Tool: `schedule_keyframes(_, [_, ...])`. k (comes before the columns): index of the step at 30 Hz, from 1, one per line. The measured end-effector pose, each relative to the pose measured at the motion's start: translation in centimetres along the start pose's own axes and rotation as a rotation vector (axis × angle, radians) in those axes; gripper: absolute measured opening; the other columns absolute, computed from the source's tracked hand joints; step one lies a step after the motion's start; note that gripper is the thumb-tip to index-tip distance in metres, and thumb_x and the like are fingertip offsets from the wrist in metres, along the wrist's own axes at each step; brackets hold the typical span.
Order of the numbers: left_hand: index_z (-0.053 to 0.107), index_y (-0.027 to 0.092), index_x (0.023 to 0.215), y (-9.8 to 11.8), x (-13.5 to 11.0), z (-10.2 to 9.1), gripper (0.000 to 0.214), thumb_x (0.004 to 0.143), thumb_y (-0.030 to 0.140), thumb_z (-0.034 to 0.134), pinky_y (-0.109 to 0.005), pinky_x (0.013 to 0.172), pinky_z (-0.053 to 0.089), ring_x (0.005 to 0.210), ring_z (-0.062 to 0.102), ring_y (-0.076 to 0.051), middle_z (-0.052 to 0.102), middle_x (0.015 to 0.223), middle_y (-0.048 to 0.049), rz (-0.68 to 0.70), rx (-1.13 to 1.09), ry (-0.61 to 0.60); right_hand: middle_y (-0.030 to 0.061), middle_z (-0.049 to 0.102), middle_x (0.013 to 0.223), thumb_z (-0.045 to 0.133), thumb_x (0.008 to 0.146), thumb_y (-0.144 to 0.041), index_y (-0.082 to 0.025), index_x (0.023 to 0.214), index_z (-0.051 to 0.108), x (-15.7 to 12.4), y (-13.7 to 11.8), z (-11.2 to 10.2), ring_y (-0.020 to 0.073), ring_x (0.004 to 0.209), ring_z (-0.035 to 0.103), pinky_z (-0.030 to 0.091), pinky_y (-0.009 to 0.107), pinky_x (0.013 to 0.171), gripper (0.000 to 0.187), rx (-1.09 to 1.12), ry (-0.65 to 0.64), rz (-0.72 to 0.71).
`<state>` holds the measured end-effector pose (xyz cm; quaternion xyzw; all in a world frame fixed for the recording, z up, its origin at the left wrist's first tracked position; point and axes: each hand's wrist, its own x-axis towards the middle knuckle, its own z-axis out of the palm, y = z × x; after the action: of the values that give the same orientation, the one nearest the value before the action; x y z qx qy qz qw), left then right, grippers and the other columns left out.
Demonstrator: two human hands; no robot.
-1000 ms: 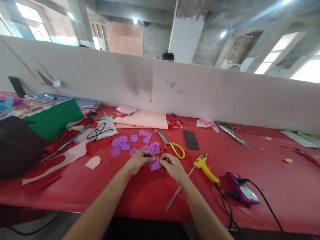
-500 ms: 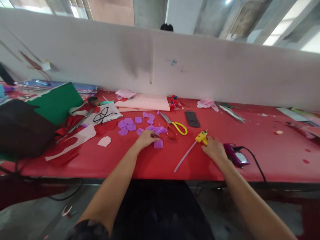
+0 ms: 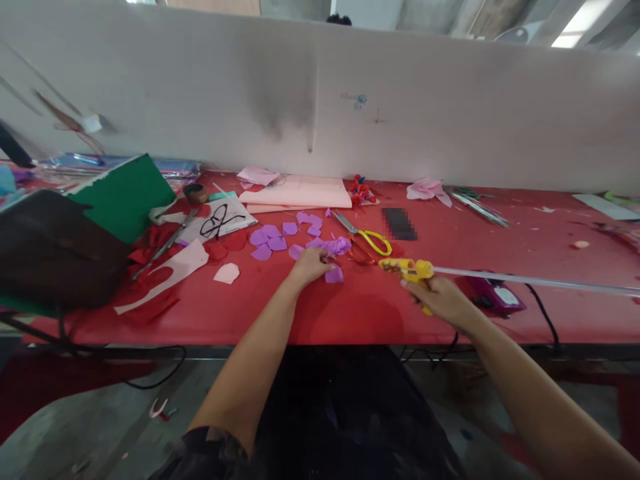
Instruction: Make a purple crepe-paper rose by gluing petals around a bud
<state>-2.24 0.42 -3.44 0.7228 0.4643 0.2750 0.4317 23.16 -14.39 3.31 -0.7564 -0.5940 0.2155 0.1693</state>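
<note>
My right hand (image 3: pixel 436 295) is wrapped around the handle of a yellow hot glue gun (image 3: pixel 407 267). Its nozzle points left, and a long clear glue stick (image 3: pixel 530 280) runs out of its back to the right. My left hand (image 3: pixel 313 265) is closed, the fingertips pinching a bunched piece of purple crepe paper (image 3: pixel 340 245); they partly hide it. Under those fingers lies a flat purple petal (image 3: pixel 334 274). More cut purple petals (image 3: pixel 267 239) are spread beyond and left of that hand. Just past the nozzle are scissors (image 3: pixel 367 237) with yellow and red handles.
A purple box (image 3: pixel 495 297) with a black cord sits right of my right hand. Pink paper (image 3: pixel 300 193), red flowers (image 3: pixel 361 191) and metal rods (image 3: pixel 477 207) lie along the white partition (image 3: pixel 200 93). On the left are a dark bag (image 3: pixel 55 247), green sheet (image 3: pixel 125 197) and paper scraps.
My right hand has lifted the glue gun and turned it, so the nozzle now points left and the stick trails right. My left hand stays at the purple paper. The view has tilted down.
</note>
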Motion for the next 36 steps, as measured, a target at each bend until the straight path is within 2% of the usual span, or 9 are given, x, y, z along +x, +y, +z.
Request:
schedule_keyframes(2, [0.072, 0.015, 0.084, 0.0, 0.1, 0.0, 0.021, 0.064, 0.02, 0.069, -0.026, 0.062, 0.043, 0.067, 0.057, -0.015, 0.065, 0.069, -0.0007, 0.008, 0.027, -0.018, 0.0044, 0.065, 0.063, 0.046, 0.083, -0.058, -0.017, 0.087, 0.064, -0.8, -1.7, 1.3, 0.0173, 0.056, 0.059, 0.043, 0.028, 0.053, 0.045, 0.187, -0.224, -0.044])
schedule_keyframes(4, [0.072, 0.015, 0.086, 0.0, 0.1, -0.1, 0.022, 0.065, 0.02, 0.068, -0.025, 0.061, 0.043, 0.067, 0.057, -0.015, 0.063, 0.069, -0.0004, 0.015, 0.053, -0.036, 0.0024, 0.061, 0.059, 0.044, 0.084, -0.059, -0.017, 0.076, 0.063, -1.1, -3.1, 2.5, 0.0137, 0.052, 0.055, 0.041, 0.026, 0.052, 0.046, 0.273, -0.333, -0.113])
schedule_keyframes(7, [0.072, 0.014, 0.089, 0.1, 0.1, -0.2, 0.023, 0.067, 0.021, 0.068, -0.025, 0.061, 0.042, 0.066, 0.056, -0.014, 0.061, 0.068, 0.0001, 0.016, 0.082, -0.057, -0.0004, 0.053, 0.052, 0.043, 0.086, -0.059, -0.019, 0.06, 0.054, -1.1, -4.6, 3.9, 0.0114, 0.049, 0.05, 0.04, 0.025, 0.054, 0.05, 0.245, -0.267, -0.194])
schedule_keyframes(10, [0.072, 0.014, 0.09, 0.3, 0.1, -0.4, 0.024, 0.067, 0.021, 0.068, -0.024, 0.061, 0.042, 0.066, 0.057, -0.014, 0.061, 0.067, 0.0007, 0.016, 0.098, -0.075, -0.0022, 0.051, 0.05, 0.042, 0.086, -0.061, -0.02, 0.06, 0.051, -0.8, -5.2, 4.8, 0.0115, 0.048, 0.05, 0.038, 0.025, 0.053, 0.05, 0.234, -0.203, -0.177])
schedule_keyframes(17, [0.072, 0.013, 0.09, 0.5, -0.1, -0.4, 0.023, 0.069, 0.021, 0.067, -0.025, 0.063, 0.044, 0.067, 0.057, -0.015, 0.063, 0.07, -0.0007, 0.012, 0.102, -0.077, -0.0022, 0.051, 0.048, 0.039, 0.086, -0.066, -0.02, 0.061, 0.051, -0.4, -4.9, 5.9, 0.0123, 0.047, 0.05, 0.038, 0.026, 0.053, 0.054, 0.229, -0.209, -0.129])
schedule_keyframes(26, [0.073, 0.013, 0.091, 0.3, 0.0, -0.4, 0.025, 0.069, 0.021, 0.067, -0.025, 0.062, 0.044, 0.065, 0.056, -0.014, 0.062, 0.068, -0.0004, 0.017, 0.105, -0.082, -0.0029, 0.046, 0.044, 0.041, 0.087, -0.062, -0.021, 0.05, 0.042, -0.3, -6.1, 5.9, 0.0113, 0.045, 0.046, 0.035, 0.026, 0.051, 0.056, 0.215, -0.201, -0.127])
schedule_keyframes(36, [0.073, 0.014, 0.092, 0.4, -0.1, -0.4, 0.025, 0.069, 0.019, 0.065, -0.025, 0.064, 0.045, 0.069, 0.058, -0.014, 0.064, 0.073, -0.0013, 0.005, 0.111, -0.084, -0.0031, 0.043, 0.042, 0.039, 0.087, -0.064, -0.022, 0.048, 0.041, -0.4, -6.0, 5.8, 0.0115, 0.044, 0.045, 0.033, 0.026, 0.05, 0.058, 0.196, -0.222, -0.097])
